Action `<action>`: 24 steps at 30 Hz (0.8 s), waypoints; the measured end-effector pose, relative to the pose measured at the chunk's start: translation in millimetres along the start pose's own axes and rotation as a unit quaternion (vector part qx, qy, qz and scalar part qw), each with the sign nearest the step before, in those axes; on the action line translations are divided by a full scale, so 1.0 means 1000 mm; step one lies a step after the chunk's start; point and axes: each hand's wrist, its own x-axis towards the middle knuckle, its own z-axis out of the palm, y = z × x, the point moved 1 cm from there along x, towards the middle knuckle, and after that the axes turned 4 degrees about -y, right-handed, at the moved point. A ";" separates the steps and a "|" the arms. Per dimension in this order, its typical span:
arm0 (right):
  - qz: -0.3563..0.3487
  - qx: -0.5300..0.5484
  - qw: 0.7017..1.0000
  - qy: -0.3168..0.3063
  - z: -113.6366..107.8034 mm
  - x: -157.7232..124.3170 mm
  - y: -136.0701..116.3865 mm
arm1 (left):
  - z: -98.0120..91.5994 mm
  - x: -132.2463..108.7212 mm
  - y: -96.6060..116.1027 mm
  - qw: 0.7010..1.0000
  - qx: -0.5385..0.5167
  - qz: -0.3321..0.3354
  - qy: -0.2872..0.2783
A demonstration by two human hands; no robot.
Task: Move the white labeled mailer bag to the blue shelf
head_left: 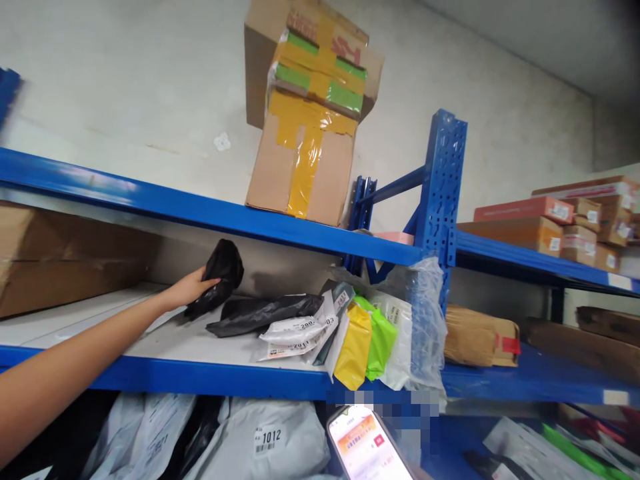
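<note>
My left hand [193,288] reaches over the middle shelf [220,350] and grips a black plastic parcel [225,270], fingers closed on its left side. Right of it, on the same shelf, lie another black parcel [265,313], white parcels [295,331] with printed labels, and a yellow parcel [354,347] beside a bright green one [383,340]. At the bottom edge a phone [367,443] with a lit screen is held up. Only a sliver of my right hand [423,474] shows beside the phone; its fingers are mostly out of frame.
Taped cardboard boxes [305,167] are stacked on the upper shelf beam [190,210]. A large carton [65,260] stands at left. A blue upright [439,193], partly wrapped in clear plastic [427,327], divides the racks. Grey parcels [295,433] fill the shelf below.
</note>
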 end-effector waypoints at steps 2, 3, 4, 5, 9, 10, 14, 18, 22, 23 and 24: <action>-0.007 -0.002 1.000 -0.002 0.005 0.002 -0.002 | 0.005 0.008 0.027 0.999 0.012 0.032 -0.037; -0.010 -0.002 1.000 -0.002 0.007 0.000 -0.004 | 0.011 0.010 0.041 0.996 0.018 0.052 -0.072; -0.013 -0.003 1.000 -0.002 0.009 -0.004 -0.005 | 0.018 0.009 0.055 0.991 0.024 0.068 -0.112; -0.020 -0.002 1.000 0.000 0.011 -0.011 -0.007 | 0.026 0.006 0.066 0.985 0.028 0.080 -0.149; -0.074 0.006 0.997 0.003 0.029 -0.049 -0.023 | 0.052 -0.010 0.080 0.975 0.032 0.107 -0.194; -0.087 0.010 0.996 -0.004 0.037 -0.058 -0.032 | 0.056 -0.012 0.077 0.977 0.032 0.108 -0.179; -0.098 0.052 0.992 -0.063 0.082 -0.075 -0.077 | 0.059 -0.010 0.063 0.988 0.006 0.097 -0.119; -0.083 0.150 0.981 -0.093 0.119 -0.051 -0.116 | 0.064 -0.005 0.063 0.988 -0.048 0.087 -0.116; -0.121 0.169 0.972 -0.113 0.129 -0.022 -0.139 | 0.073 -0.011 0.065 0.987 -0.093 0.092 -0.093; -0.130 0.168 0.971 -0.111 0.128 -0.018 -0.144 | 0.075 -0.014 0.065 0.986 -0.102 0.094 -0.088; -0.134 0.168 0.971 -0.105 0.127 -0.015 -0.150 | 0.077 -0.015 0.065 0.986 -0.109 0.095 -0.082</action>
